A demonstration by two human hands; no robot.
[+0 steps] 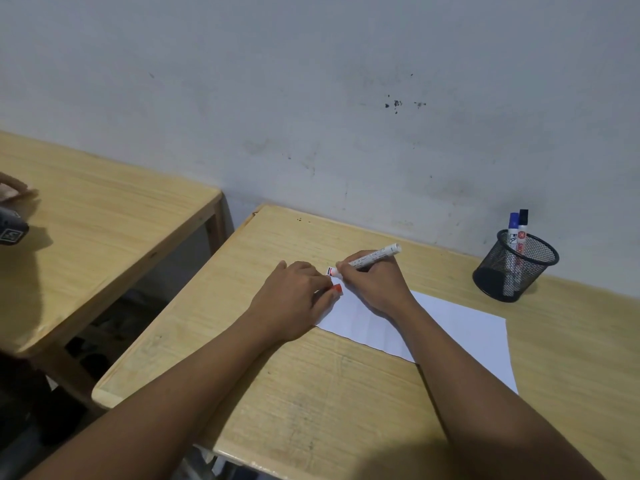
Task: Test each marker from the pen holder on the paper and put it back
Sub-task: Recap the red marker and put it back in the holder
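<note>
Scuffed grey wall behind, pale wooden surface (pixel 311 393) up front; one sheet of paper (pixel 457 327) lies on it. Right hand (pixel 372 282) fingers are wrapped round the white marker (pixel 372 258) barrel, tip near the paper's corner; left hand (pixel 294 299) pinches its red cap (pixel 337 289). Marker's probably light, stiff and a bit slick; mid-barrel grip suits. Two more markers stand in the one mesh pen holder (pixel 512 271), well apart.

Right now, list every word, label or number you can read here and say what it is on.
None reads in full.
Marker in the right hand: printed barrel text, too small.
Black-capped marker in the pen holder: red lettering, blurred.
Blue-capped marker: label blurred.
Dark object, neighbouring table: white mark, unreadable.
</note>
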